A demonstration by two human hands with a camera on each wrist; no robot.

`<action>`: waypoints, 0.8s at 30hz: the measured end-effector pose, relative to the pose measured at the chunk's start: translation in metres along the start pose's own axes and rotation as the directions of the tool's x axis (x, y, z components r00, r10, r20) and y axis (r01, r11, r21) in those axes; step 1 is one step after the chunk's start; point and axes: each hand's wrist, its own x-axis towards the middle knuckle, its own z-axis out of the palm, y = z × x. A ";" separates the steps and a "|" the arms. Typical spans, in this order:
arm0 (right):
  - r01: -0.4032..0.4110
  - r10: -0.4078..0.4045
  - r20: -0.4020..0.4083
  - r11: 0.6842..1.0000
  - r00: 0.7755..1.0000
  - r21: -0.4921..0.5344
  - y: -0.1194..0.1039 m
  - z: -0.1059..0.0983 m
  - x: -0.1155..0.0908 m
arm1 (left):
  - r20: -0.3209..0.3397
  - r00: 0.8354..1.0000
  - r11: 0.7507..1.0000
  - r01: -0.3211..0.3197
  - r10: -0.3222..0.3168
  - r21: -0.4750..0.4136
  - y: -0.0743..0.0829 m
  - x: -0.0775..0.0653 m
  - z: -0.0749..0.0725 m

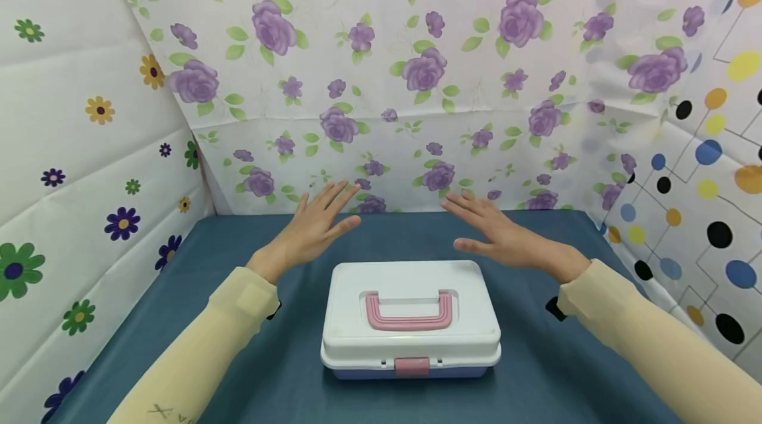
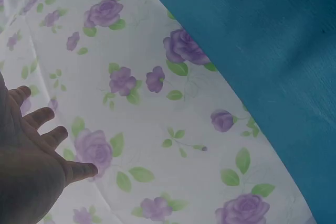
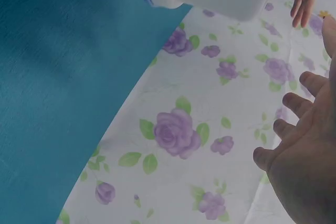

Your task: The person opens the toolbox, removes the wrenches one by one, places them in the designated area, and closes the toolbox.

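"Cream-coloured fabric sleeves (image 1: pixel 655 338) come in from both lower corners, closest to the camera. What are the hands doing?"

"The left hand (image 1: pixel 306 232) is spread wide, fingers straight and thumb apart, holding nothing. The right hand (image 1: pixel 506 232) is likewise outstretched, thumb apart from its fingers, with nothing in it."

"And the case?"

"That rectangular plastic case (image 1: pixel 411 342), white-lidded with a blue base, sits on the dark blue-green tabletop (image 1: pixel 286 371). It lies between the forearms, nearer the camera than the hands; neither touches it."

"Is its lid down?"

"Yes. The pink plastic handle (image 1: pixel 409 324) lies folded on top, and a pink rectangular latch (image 1: pixel 412 366) sits at the front."

"Behind it?"

"A white sheet printed with purple roses (image 1: pixel 381 80)."
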 end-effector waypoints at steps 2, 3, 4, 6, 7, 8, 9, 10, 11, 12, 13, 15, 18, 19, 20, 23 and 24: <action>0.004 -0.004 0.000 1.000 1.000 -0.002 -0.002 0.001 -0.002 | -0.003 1.000 1.000 -0.013 0.013 -0.003 0.002 0.000 0.001; 0.007 -0.007 -0.001 1.000 1.000 -0.002 -0.003 0.001 -0.003 | -0.002 1.000 1.000 -0.018 0.018 -0.004 0.003 -0.001 0.001; 0.012 -0.012 -0.002 1.000 1.000 -0.003 -0.004 0.002 -0.004 | -0.001 1.000 1.000 -0.022 0.022 -0.007 0.004 -0.001 0.001; 0.020 -0.020 -0.003 1.000 1.000 0.000 -0.007 0.002 -0.006 | 0.001 1.000 0.999 -0.031 0.031 -0.018 0.006 -0.002 0.002; 0.029 -0.029 -0.005 1.000 1.000 -0.003 -0.008 0.003 -0.006 | 0.000 0.999 0.999 -0.035 0.035 -0.022 0.007 -0.003 0.002; 0.035 -0.035 -0.006 0.999 0.999 -0.001 -0.009 0.003 -0.007 | -0.001 0.999 0.999 -0.036 0.036 -0.025 0.008 -0.003 0.002; 0.040 -0.040 -0.005 0.999 0.999 0.000 -0.010 0.004 -0.008 | 0.000 0.999 0.999 -0.035 0.035 -0.025 0.008 -0.004 0.002; 0.046 -0.046 -0.005 0.999 0.999 0.002 -0.011 0.004 -0.009 | -0.001 0.999 0.999 -0.037 0.037 -0.028 0.008 -0.004 0.002; 0.048 -0.048 -0.004 0.999 0.999 0.007 -0.012 0.004 -0.009 | -0.002 0.999 0.999 -0.038 0.038 -0.028 0.008 -0.005 0.002; 0.053 -0.053 -0.003 0.999 0.999 0.011 -0.012 0.004 -0.010 | -0.003 0.999 0.999 -0.038 0.038 -0.028 0.008 -0.006 0.002; 0.059 -0.059 -0.004 0.998 0.998 0.014 -0.013 0.005 -0.010 | -0.005 0.999 0.999 -0.040 0.040 -0.027 0.008 -0.006 0.002; 0.060 -0.060 -0.001 0.998 0.998 0.026 -0.015 0.006 -0.011 | -0.014 0.999 0.998 -0.052 0.052 -0.032 0.009 -0.008 0.002; 0.067 -0.068 0.004 0.997 0.998 0.035 -0.018 0.007 -0.014 | -0.045 0.995 0.995 -0.094 0.092 -0.037 0.012 -0.011 0.003; 0.071 -0.072 0.005 0.997 0.997 0.040 -0.019 0.008 -0.015 | -0.058 0.992 0.993 -0.111 0.109 -0.037 0.013 -0.012 0.004; 0.076 -0.077 0.007 0.996 0.997 0.047 -0.021 0.009 -0.016 | -0.072 0.990 0.991 -0.127 0.124 -0.038 0.014 -0.013 0.004; 0.101 -0.101 0.007 0.993 0.995 0.063 -0.024 0.013 -0.019 | -0.101 0.981 0.985 -0.170 0.166 -0.032 0.018 -0.016 0.007; 0.109 -0.110 0.005 0.991 0.994 0.071 -0.026 0.014 -0.020 | -0.109 0.978 0.982 -0.184 0.180 -0.029 0.019 -0.017 0.007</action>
